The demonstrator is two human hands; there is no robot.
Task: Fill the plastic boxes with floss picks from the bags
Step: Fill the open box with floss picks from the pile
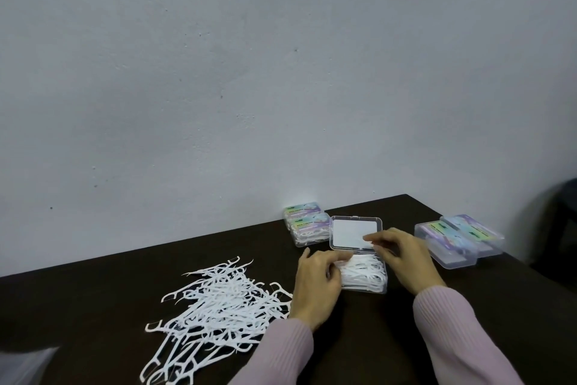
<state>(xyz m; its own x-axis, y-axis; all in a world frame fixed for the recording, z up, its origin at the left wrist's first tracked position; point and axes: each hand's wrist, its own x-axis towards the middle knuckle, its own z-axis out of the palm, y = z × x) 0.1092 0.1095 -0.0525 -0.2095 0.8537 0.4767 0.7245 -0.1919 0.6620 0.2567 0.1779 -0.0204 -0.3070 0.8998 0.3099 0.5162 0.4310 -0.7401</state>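
Observation:
A clear plastic box lies open on the dark table, its lid tilted up behind it. White floss picks fill the box. My left hand is at the box's left end, fingers curled over the picks there. My right hand is at the right side, its fingertips pinching the lid's near right corner. A loose pile of floss picks is spread on the table left of my left hand.
Two filled, labelled boxes are stacked against the wall behind the open box. More labelled boxes sit at the right. A pale plastic bag shows at the lower left corner. A dark chair stands beyond the table's right edge.

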